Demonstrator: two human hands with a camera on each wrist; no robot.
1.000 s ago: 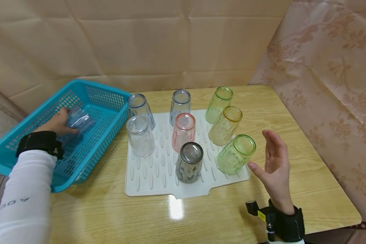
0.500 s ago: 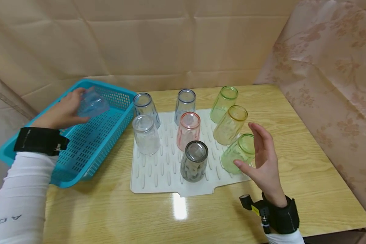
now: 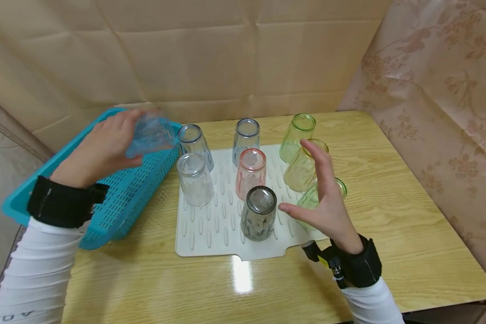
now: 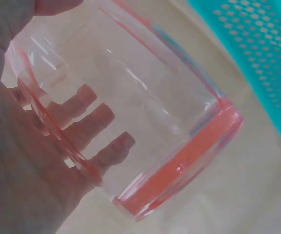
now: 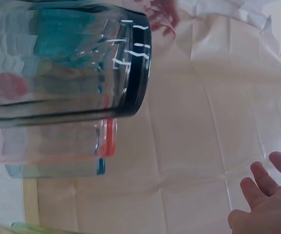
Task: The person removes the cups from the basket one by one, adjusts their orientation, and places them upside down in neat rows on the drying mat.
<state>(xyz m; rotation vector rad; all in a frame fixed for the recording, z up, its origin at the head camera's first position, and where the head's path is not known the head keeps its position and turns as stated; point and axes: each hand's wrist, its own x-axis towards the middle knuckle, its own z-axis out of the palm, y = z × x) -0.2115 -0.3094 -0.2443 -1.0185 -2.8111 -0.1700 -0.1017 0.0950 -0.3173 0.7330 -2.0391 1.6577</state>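
My left hand [image 3: 101, 146] grips a clear, pink-tinted drinking glass [image 3: 150, 132], tilted on its side above the right part of the blue basket. In the left wrist view the fingers show through the glass wall [image 4: 130, 83]. My right hand [image 3: 328, 200] hovers over the mat's right side, thumb and fingers spread, nothing between them. Left of it stands a dark grey glass [image 3: 259, 216]; it partly hides a green glass [image 3: 309, 200] and a yellow glass [image 3: 301, 171]. A red-rimmed glass [image 3: 251, 175] stands behind the grey one.
The white ridged drying mat [image 3: 210, 243] carries upturned glasses. At its left are a clear glass [image 3: 195, 182] and a blue-rimmed glass [image 3: 194, 141]; another blue-rimmed glass [image 3: 246, 137] and a green glass [image 3: 297, 135] stand behind. The turquoise basket [image 3: 146, 198] is at the left.
My left hand has lifted the glass out of the basket and carried it right. My right hand has moved left, from beside the mat to over the green glass.
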